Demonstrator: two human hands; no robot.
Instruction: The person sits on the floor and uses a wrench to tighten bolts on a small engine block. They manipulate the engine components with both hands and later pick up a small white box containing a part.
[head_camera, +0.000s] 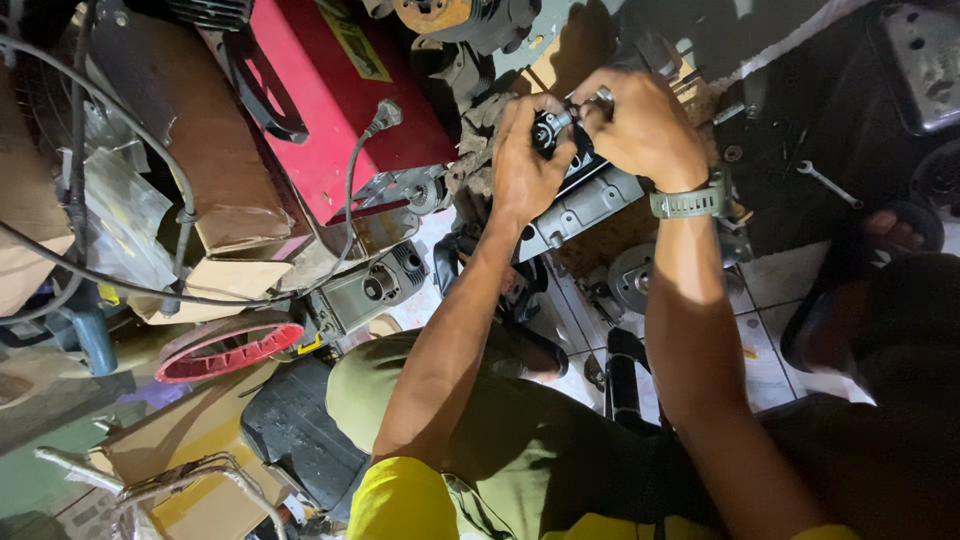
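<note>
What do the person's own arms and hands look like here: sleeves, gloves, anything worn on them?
Both forearms are bare, and the left hand and right hand wear no gloves. Short bright yellow sleeves show at the bottom edge of the head view. On the right wrist sits a watch with a grey-green ridged strap. No rings or markings can be made out.

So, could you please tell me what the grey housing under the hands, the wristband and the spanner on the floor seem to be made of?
The grey housing looks like cast metal, probably aluminium: dull pale grey, with moulded ribs. The wristband on the right hand looks like matte rubber or plastic, grey-green with slots. The spanner looks like bright steel, catching light.
</note>
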